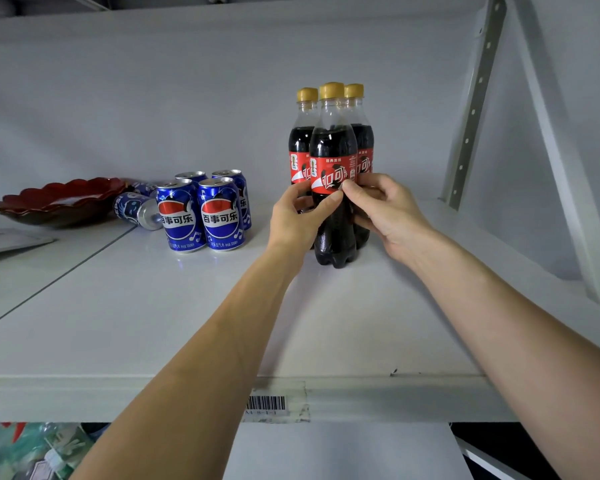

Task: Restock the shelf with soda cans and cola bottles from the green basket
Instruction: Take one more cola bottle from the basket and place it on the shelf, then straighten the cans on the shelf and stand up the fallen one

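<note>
Both hands meet on the front bottle (334, 202), upright on the shelf (187, 323), its long axis vertical. The left hand (297, 218) wraps its left side and the right hand (383, 211) pinches the red label, equally near. It stands dark, yellow-capped, touching two bottles (362, 147) behind. Cans (201, 213) stand well left, one lying tipped.

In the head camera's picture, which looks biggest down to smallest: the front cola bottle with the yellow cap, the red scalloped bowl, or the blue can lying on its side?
1. Red scalloped bowl, widest, though farther back.
2. Front cola bottle with the yellow cap, close in size, so unsure.
3. Blue can lying on its side, clearly smallest.
</note>
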